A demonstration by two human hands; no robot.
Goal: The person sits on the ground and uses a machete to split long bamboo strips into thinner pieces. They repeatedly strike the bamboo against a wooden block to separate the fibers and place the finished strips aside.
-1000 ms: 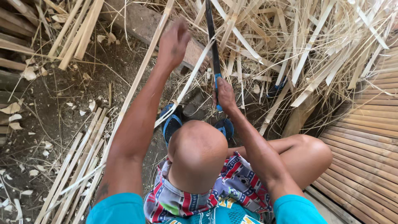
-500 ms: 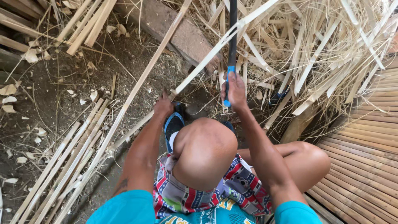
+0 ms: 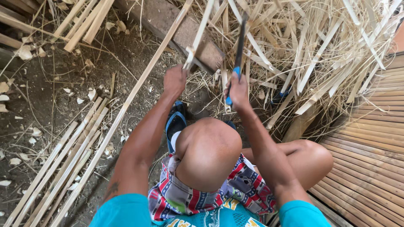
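Note:
My left hand [image 3: 174, 80] grips a pale bamboo strip [image 3: 197, 35] that stands up and away from me towards the top of the view. My right hand [image 3: 237, 90] is closed around the blue handle of a long dark-bladed knife [image 3: 239, 50], whose blade points away beside the strip. Both hands hover over my raised bare knee [image 3: 208, 151]. A blue sandal [image 3: 174, 124] shows under the left forearm.
A big heap of split bamboo strips and shavings [image 3: 320, 46] fills the upper right. A wooden block [image 3: 185, 31] lies ahead. Several long bamboo slats [image 3: 63, 168] lie on the dirt floor at left. A woven bamboo mat [image 3: 370, 159] lies at right.
My left hand dropped from high on the strip to near my knee, then rose a little with the strip more upright. The knife stayed in my right hand, shifting rightward.

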